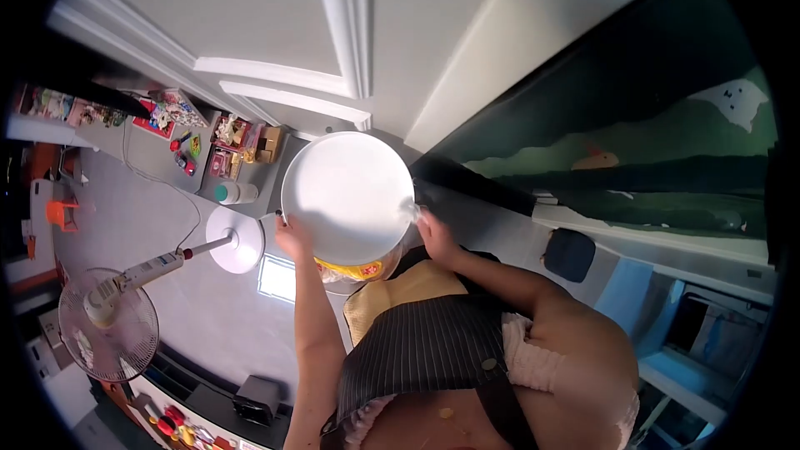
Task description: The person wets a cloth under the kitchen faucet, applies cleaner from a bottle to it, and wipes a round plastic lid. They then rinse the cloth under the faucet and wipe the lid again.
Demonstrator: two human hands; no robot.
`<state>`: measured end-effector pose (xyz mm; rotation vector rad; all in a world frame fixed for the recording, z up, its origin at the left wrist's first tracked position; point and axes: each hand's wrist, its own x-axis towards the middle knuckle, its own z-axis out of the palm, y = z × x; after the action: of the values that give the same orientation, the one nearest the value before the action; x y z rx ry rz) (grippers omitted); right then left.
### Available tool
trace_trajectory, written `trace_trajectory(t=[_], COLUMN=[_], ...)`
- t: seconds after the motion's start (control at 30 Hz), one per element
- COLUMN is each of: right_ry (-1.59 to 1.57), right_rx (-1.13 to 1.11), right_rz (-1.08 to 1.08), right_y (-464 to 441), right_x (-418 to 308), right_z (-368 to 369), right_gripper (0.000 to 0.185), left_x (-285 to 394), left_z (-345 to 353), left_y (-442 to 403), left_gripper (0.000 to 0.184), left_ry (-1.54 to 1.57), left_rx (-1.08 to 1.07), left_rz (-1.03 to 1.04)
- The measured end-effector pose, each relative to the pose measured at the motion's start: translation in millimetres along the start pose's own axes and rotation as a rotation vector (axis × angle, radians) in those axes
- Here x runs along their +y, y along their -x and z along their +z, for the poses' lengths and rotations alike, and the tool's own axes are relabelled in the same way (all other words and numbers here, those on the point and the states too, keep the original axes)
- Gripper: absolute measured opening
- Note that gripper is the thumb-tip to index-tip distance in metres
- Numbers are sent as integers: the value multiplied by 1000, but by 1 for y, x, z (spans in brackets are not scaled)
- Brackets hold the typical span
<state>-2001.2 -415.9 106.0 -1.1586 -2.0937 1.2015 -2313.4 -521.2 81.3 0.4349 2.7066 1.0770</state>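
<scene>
A white round top [346,192], like a small side table's or a large lid, is in front of my body. My left hand [293,239] grips its left rim, fingers curled at the edge. At the right rim, my right hand [437,236] is closed on a crumpled white tissue [408,211], which touches the white surface. Below the near edge, a yellow package [350,270] shows in what looks like a clear round holder; most of it is hidden under the top.
A standing fan [108,308] with a round white base [236,240] is at left. A grey counter [137,150] holds toys, boxes and a white bottle with a green cap [237,192]. A panelled door [275,17] is ahead; a dark stool [569,253] is at right.
</scene>
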Motion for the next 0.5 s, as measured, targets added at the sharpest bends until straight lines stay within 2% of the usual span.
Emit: trace_trajectory(t=[0.03,0.1,0.17,0.2,0.3,0.37,0.47,0.5], right_ry=[-8,-53,106,206,187,116,-35,-34], right_rx=[10,91,76,148,114,-7,38,48], right_rz=[12,260,363,418,466,465,592,567], right_y=[-7,-44,-71,-73,-62,-52,-81,-91], right_x=[3,-6,13,-12,-30,-22,-7,-5], right_z=[1,3,34,36,22,19,23,26], right_gripper=[37,31,33,34,36,35,38,34], left_x=[1,9,14,15,-13,-19,-19,-14], left_z=[1,-2,1,0,7,12,12,9], left_y=[1,4,7,9,-2,-3,2,-1], left_gripper=[31,31,32,34,37,38,40,41], left_ry=[-10,-15,-9,4,-70,-90,-125,-139], left_rx=[-9,-29,-9,19,8,25,11,-22], left_rz=[11,-58,-36,-25,7,19,2,-3])
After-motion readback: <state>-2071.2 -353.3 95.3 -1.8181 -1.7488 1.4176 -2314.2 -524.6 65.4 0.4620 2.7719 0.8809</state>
